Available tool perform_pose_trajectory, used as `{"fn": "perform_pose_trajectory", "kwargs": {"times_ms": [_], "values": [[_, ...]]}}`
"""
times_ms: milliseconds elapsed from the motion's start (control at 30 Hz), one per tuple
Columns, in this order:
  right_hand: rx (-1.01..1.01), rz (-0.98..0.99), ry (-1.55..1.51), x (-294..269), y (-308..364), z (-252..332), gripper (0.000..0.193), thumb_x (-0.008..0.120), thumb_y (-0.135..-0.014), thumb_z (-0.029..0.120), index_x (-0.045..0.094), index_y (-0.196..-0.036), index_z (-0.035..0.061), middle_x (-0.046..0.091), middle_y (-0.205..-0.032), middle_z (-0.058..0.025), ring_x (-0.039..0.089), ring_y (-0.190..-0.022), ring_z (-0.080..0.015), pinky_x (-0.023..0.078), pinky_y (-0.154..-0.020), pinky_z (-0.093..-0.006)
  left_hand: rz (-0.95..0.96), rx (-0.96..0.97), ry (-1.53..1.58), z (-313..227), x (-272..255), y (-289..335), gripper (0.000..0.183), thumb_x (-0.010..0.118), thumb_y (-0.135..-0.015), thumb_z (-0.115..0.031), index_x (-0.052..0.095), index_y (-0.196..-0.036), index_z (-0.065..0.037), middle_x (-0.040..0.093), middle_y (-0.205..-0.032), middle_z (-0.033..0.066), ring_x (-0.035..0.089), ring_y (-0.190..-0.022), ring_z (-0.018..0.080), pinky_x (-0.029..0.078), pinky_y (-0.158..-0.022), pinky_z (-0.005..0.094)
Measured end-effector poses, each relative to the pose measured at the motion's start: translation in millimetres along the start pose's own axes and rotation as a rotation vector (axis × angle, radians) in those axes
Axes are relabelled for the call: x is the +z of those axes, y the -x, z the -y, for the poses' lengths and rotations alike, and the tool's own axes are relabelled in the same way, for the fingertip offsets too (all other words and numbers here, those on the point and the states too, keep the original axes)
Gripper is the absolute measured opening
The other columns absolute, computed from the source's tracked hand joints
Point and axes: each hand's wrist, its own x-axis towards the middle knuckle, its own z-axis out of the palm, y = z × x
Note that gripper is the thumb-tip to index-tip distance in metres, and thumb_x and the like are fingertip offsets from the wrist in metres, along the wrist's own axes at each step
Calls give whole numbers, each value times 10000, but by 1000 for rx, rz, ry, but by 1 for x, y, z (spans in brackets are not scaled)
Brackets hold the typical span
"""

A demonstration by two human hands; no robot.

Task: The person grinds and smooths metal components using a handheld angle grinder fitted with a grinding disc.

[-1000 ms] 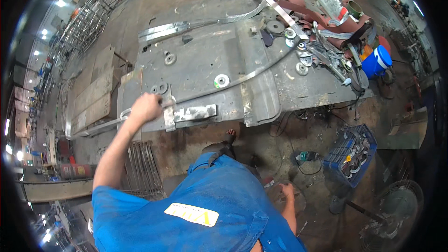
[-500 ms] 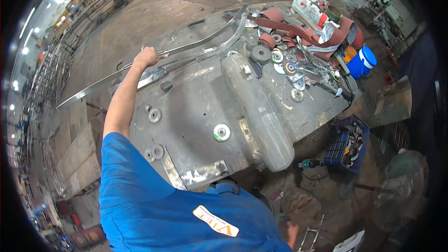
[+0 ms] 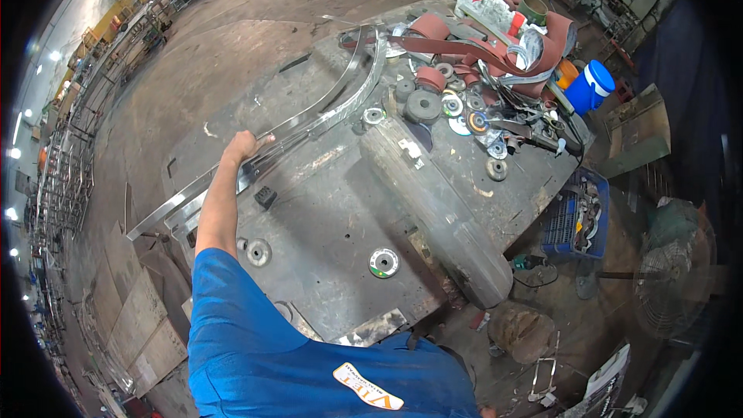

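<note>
My left hand [image 3: 246,145] is closed on a long shiny metal strip [image 3: 306,114] at the left side of the steel table [image 3: 317,193]. The strip curves at its far end, and its straight end reaches past the table's left edge. Right beside it lies a second curved strip [image 3: 368,87] of similar shape. Only a sliver of my right hand [image 3: 487,412] shows at the lower edge, below the table; its fingers are hidden. A small dark block [image 3: 265,197] and a grinding disc [image 3: 258,252] lie on the tabletop near my left forearm.
A long rounded metal piece [image 3: 437,209] lies across the table. Another disc [image 3: 384,262] sits left of it. Abrasive belts [image 3: 534,70], discs and tools are heaped at the far right, beside a blue jug [image 3: 590,87]. A blue crate [image 3: 576,220] and a fan [image 3: 673,263] stand on the floor.
The metal strip in my left hand has come closer to the second strip, its near end shifting right. My right hand has sunk almost out of view. The whole view has shifted slightly.
</note>
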Motion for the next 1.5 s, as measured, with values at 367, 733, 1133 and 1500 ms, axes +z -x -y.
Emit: {"fn": "perform_pose_trajectory", "kwargs": {"times_ms": [367,733,1133,1500], "values": [[16,-173,-182,3,-16,10,268,693,-856,170,614,-969,-59,696,-842,-172,698,-715,-262,550,-574,-395,85,31,160,-11,28,-20,1052,341,-816,-877,702,-951,102,659,-989,352,620,-1061,486,483,-934,493],[-12,-165,-152,4,-33,-17,264,689,-864,128,577,-995,-71,704,-841,-170,703,-662,-292,537,-546,-390,276,47,200,-41,28,-46,998,249,-878,-834,641,-1228,13,582,-1267,327,499,-1268,461,375,-1084,479],[-85,-200,-96,14,-24,-18,280,726,-842,170,641,-911,-88,702,-817,-147,647,-669,-216,497,-589,-350,199,119,189,-53,32,-55,927,223,-891,-821,651,-1256,-84,595,-1243,319,507,-1250,466,392,-1067,482],[22,-101,-45,2,-59,-14,438,719,-843,102,562,-1171,-141,683,-972,-160,688,-822,-235,542,-649,-342,193,103,189,-59,46,-77,1032,220,-869,-846,661,-1163,39,595,-1218,342,516,-1230,478,403,-1052,479]]}}
